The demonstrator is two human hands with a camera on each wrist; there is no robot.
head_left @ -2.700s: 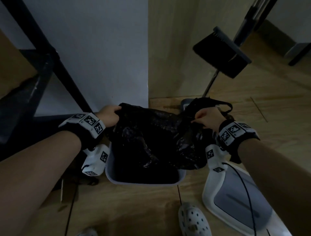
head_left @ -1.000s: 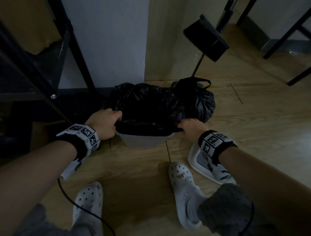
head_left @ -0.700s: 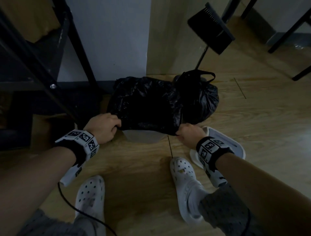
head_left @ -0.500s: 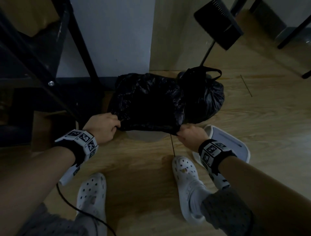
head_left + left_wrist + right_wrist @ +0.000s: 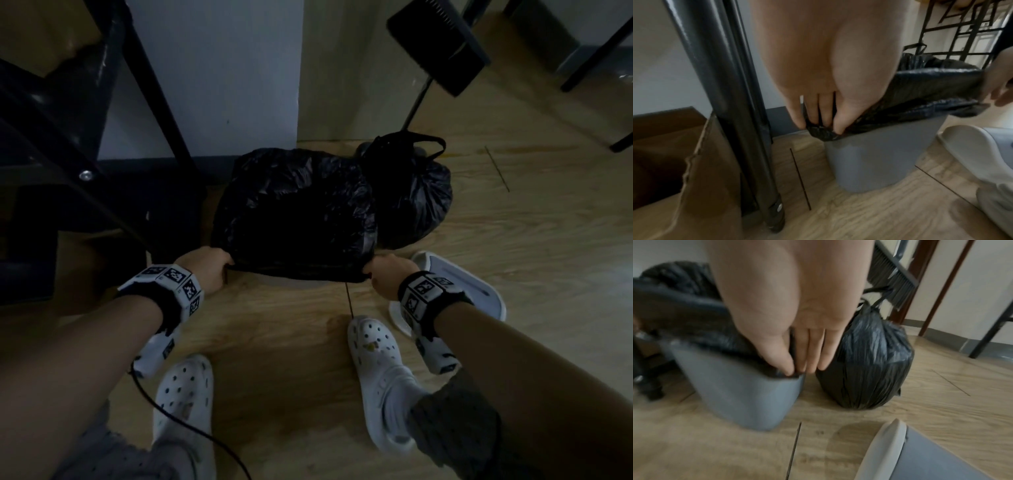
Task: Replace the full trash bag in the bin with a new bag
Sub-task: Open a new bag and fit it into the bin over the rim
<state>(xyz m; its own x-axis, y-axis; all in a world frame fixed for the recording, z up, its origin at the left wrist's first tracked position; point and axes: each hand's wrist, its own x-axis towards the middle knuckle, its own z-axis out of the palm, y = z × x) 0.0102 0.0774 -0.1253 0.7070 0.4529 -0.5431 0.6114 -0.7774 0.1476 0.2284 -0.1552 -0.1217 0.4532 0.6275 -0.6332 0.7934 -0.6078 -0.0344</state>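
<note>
Over the grey bin [image 5: 875,162], both hands pinch crinkled black bag [image 5: 294,212] film

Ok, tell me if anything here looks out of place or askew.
Nothing looks spilled or damaged. Two things sit off their usual spot: the bin lid lies on the floor beside the grey bin, and the tied full bag stands next to it. Both hands, left hand and right hand, pinch the new bag at the rim.

The bin [image 5: 748,395] is plain grey, its liner [image 5: 294,212] glossy black. The tied bag [image 5: 869,366] is black too. The floor [image 5: 513,240] shows light wood grain. The clogs [image 5: 380,377] are white, the wristbands [image 5: 174,284] black-and-white checked.
</note>
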